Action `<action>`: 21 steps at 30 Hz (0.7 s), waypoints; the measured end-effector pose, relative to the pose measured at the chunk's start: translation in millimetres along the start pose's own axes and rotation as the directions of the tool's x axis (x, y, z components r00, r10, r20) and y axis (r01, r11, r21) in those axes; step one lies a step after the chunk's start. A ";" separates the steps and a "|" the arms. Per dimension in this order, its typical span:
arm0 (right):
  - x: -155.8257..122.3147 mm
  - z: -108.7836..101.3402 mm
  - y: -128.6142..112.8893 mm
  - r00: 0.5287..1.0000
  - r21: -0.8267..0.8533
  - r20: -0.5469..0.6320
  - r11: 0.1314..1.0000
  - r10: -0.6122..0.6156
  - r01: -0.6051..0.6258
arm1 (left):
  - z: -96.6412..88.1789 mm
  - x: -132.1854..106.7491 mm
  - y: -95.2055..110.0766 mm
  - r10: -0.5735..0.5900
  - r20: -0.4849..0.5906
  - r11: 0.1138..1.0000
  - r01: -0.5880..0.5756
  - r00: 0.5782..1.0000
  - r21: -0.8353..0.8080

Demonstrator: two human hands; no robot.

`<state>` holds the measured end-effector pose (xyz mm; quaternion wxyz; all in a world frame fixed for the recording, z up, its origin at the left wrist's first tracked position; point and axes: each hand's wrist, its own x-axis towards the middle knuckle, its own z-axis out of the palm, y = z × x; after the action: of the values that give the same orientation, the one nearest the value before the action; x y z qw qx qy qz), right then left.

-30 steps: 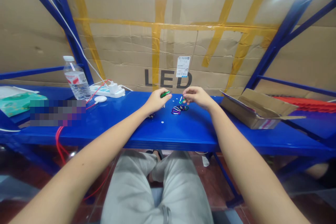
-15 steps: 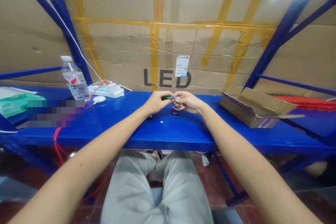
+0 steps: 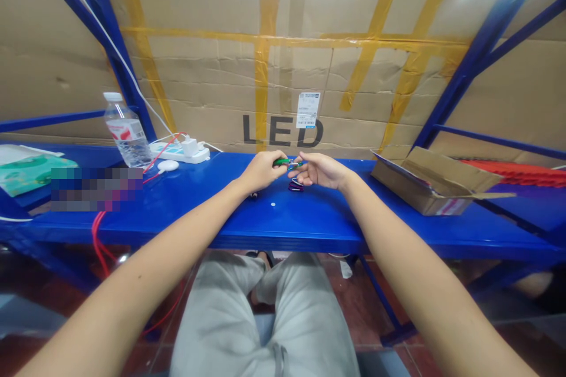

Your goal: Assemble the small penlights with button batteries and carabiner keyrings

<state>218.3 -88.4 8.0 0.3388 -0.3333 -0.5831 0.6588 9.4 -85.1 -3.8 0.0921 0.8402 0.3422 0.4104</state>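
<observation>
Green clip [image 3: 280, 162] is pinched in the left hand [image 3: 264, 172], above the blue surface [image 3: 283, 225], near a small pile of dark clips [image 3: 296, 187]. Right hand [image 3: 326, 171] is held at the clip's far end, fingers loosely curled; whether anything is gripped there can't be told. Probably light, stiff, slightly slippery; best pinched along the long side. Cardboard [image 3: 198, 88] is stood behind.
</observation>
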 end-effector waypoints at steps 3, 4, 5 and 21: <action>-2.7 2.6 -0.4 0.999 -0.093 -0.020 0.995 -0.027 0.025 | 0.5 0.0 -3.0 -0.005 0.021 1.000 0.004 1.000 0.027; -2.8 3.8 0.4 0.999 -0.105 -0.023 0.994 -0.042 0.039 | 1.0 -0.1 -3.7 -0.002 0.029 1.000 0.001 1.000 0.027; -2.5 5.1 1.4 0.999 -0.108 -0.024 0.993 -0.048 0.045 | 1.6 -0.1 -4.3 -0.001 0.032 1.000 0.000 0.999 0.026; 10.6 20.0 14.5 0.960 -0.101 -0.197 0.978 -0.198 0.181 | 3.6 -1.7 -5.5 0.019 0.088 1.000 -0.018 0.996 -0.017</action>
<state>195.0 -91.7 -4.9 0.4448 -0.3562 -0.6007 0.5608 8.6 -81.6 -9.5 0.1100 0.8599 0.3267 0.3765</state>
